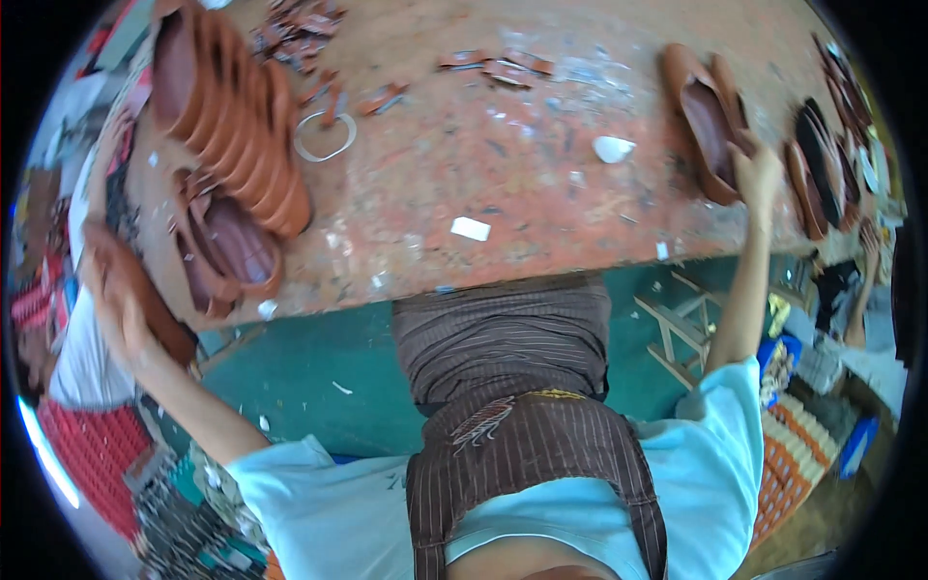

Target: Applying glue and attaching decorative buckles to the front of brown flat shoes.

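Worn, stained worktop (416, 213) fills the upper frame. At upper right lie two brown shoes (684, 68) side by side; the left one points its toe away from the person, its long axis leaning slightly left, and its heel end is nearest to the right hand (759, 174), which pinches its side rim. Well apart, at the left edge, the left hand (114, 298) lies along one tan shoe (159, 307), fingers extended; how firmly, I cannot tell. I count two strapped shoes (253, 249), one pale ring (346, 147) and one shoe stack (227, 126), too overlapped for counting.
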`<state>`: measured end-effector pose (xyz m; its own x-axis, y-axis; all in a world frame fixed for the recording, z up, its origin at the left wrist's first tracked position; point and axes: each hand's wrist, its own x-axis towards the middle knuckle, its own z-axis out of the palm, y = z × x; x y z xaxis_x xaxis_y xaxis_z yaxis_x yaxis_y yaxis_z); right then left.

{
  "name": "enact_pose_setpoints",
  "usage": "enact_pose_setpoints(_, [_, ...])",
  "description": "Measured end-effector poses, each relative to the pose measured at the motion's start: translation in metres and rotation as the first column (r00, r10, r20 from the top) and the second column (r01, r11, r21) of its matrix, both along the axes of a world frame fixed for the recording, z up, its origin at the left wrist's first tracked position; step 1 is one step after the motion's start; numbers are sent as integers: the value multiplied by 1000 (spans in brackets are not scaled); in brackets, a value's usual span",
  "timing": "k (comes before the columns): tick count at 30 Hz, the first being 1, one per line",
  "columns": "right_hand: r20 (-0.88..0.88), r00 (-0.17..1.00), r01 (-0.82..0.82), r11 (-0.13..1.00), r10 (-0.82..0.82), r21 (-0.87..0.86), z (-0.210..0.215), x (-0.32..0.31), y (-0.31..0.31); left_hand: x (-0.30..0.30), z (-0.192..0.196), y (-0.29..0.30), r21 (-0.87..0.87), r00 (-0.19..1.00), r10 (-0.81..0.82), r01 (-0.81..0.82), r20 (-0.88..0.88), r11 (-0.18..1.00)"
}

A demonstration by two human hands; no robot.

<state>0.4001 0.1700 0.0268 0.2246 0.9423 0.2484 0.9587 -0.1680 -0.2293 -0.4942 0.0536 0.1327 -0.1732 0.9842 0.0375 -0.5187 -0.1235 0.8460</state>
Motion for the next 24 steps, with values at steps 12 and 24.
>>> enact_pose_setpoints(12, [-583,707,-473,881,399,30,98,-285,-129,-72,-105,82,-446,848,419,-528,-324,723])
enact_pose_setpoints(24, [-588,607,-541,820,534,185,33,-346,-118,155,-106,-23,14,-462,-352,-621,-814,784])
